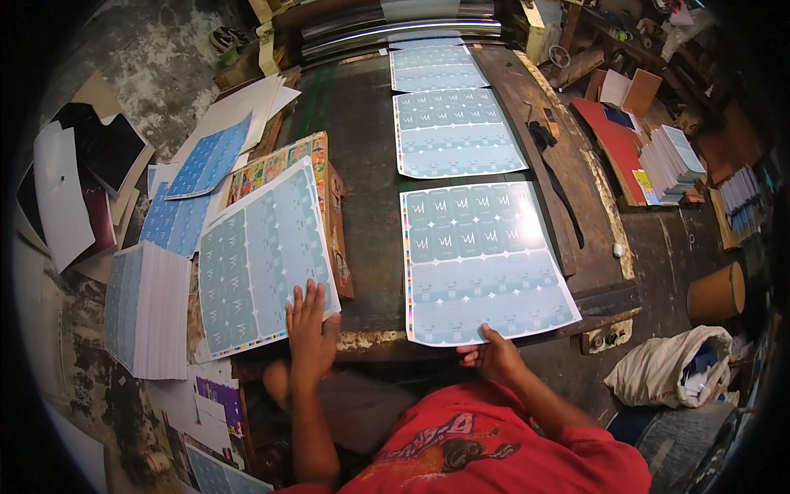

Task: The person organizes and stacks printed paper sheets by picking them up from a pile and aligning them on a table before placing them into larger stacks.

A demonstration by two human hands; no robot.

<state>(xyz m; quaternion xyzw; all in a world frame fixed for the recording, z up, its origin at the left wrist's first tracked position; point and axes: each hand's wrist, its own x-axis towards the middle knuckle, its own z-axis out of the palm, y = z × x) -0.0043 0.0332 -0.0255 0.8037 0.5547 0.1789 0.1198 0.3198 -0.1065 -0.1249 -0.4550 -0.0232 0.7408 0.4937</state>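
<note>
My left hand (311,328) lies flat with fingers spread on the near corner of a stack of pale blue printed sheets (259,255) that rests on a colourful cardboard box (284,160). My right hand (492,356) pinches the near edge of a glossy blue printed sheet (481,263) lying on the dark machine table (362,165). Beyond it two more blue sheets (455,132) lie in a line, running back toward the metal rollers (395,29) at the far end.
A thick pile of blue and white sheets (148,309) sits left of the stack, with loose sheets (202,169) and dark card beyond. At right are stacked booklets (671,165), a red board (613,136), a cardboard tube (717,292) and a white sack (671,366).
</note>
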